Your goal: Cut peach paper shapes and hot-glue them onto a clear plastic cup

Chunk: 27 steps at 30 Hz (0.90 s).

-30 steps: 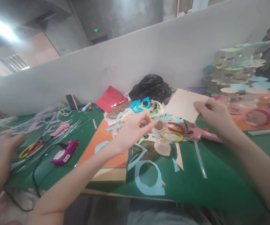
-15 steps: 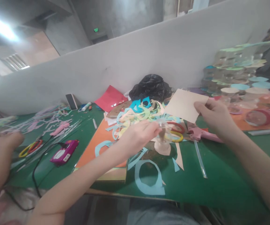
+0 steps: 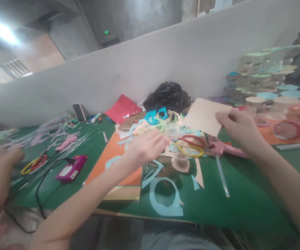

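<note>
My right hand (image 3: pixel 239 132) pinches a beige sheet of card (image 3: pixel 204 116) by its right edge and holds it tilted above the table. My left hand (image 3: pixel 146 147) is blurred, its fingers curled at a small clear plastic dome (image 3: pixel 173 131) raised over the paper scraps. Below and to the right, a second clear cup with something brown in it (image 3: pixel 181 159) stands on a beige paper disc. Scissors with red and yellow handles (image 3: pixel 191 146) lie just behind that cup.
A pink glue gun (image 3: pixel 222 149) and a clear glue stick (image 3: pixel 222 177) lie on the green mat (image 3: pixel 243 205). Also here: light blue offcuts (image 3: pixel 165 198), an orange sheet (image 3: pixel 118 156), a magenta device (image 3: pixel 71 168), a black bag (image 3: pixel 168 97), stacked domes (image 3: pixel 266 80). Another person's hand (image 3: pixel 1 163) works at the left.
My left hand has drawn back to the left and lifted the clear dome away from the cup on the disc. The right hand and the card have stayed put.
</note>
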Each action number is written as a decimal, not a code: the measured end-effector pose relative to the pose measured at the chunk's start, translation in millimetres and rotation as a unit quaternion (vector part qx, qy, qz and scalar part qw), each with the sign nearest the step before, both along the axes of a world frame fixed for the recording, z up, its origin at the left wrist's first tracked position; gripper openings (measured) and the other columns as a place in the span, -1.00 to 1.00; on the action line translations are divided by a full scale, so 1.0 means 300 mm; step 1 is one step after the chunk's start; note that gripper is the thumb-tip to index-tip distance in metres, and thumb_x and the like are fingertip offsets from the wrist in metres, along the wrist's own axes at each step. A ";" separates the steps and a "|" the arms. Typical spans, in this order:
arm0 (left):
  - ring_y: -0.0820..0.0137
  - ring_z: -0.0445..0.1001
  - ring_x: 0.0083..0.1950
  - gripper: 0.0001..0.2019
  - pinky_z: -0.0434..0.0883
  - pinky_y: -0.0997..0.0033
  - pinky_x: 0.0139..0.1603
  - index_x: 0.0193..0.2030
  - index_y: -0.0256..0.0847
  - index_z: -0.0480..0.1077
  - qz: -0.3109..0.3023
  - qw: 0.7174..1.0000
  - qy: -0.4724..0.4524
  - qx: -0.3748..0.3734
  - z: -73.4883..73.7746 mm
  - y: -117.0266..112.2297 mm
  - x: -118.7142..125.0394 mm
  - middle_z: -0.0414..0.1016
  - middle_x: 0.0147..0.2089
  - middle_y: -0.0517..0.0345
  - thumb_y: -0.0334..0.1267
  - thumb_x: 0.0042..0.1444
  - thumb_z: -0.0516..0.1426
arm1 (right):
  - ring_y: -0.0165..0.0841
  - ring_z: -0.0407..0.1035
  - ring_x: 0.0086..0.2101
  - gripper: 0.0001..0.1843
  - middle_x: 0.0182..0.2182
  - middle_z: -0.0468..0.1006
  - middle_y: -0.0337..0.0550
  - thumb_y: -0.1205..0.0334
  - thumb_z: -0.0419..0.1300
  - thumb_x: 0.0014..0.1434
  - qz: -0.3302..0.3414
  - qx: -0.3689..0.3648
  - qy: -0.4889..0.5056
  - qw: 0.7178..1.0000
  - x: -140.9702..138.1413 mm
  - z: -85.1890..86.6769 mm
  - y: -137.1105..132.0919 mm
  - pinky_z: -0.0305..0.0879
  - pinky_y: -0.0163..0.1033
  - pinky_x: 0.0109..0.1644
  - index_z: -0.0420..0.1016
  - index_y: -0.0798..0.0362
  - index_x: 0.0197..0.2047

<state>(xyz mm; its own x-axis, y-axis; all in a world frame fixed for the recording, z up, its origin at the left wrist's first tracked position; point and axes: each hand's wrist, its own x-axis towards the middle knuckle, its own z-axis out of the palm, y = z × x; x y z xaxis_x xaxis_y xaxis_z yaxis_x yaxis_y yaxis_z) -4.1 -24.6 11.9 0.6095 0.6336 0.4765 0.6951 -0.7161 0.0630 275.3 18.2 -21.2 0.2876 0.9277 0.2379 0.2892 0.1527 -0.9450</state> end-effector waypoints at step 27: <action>0.46 0.32 -0.65 -0.41 0.25 0.43 -0.55 -0.44 -0.17 0.29 0.174 0.879 -0.168 -0.411 -0.061 0.002 0.026 0.41 -0.62 0.22 0.30 0.22 -0.18 | -0.34 0.42 -0.52 -0.64 -0.49 0.57 -0.27 -0.11 0.20 0.11 0.246 -0.142 -0.005 0.959 -0.147 -0.049 -0.092 0.22 -0.32 -0.52 0.33 -0.03 -0.16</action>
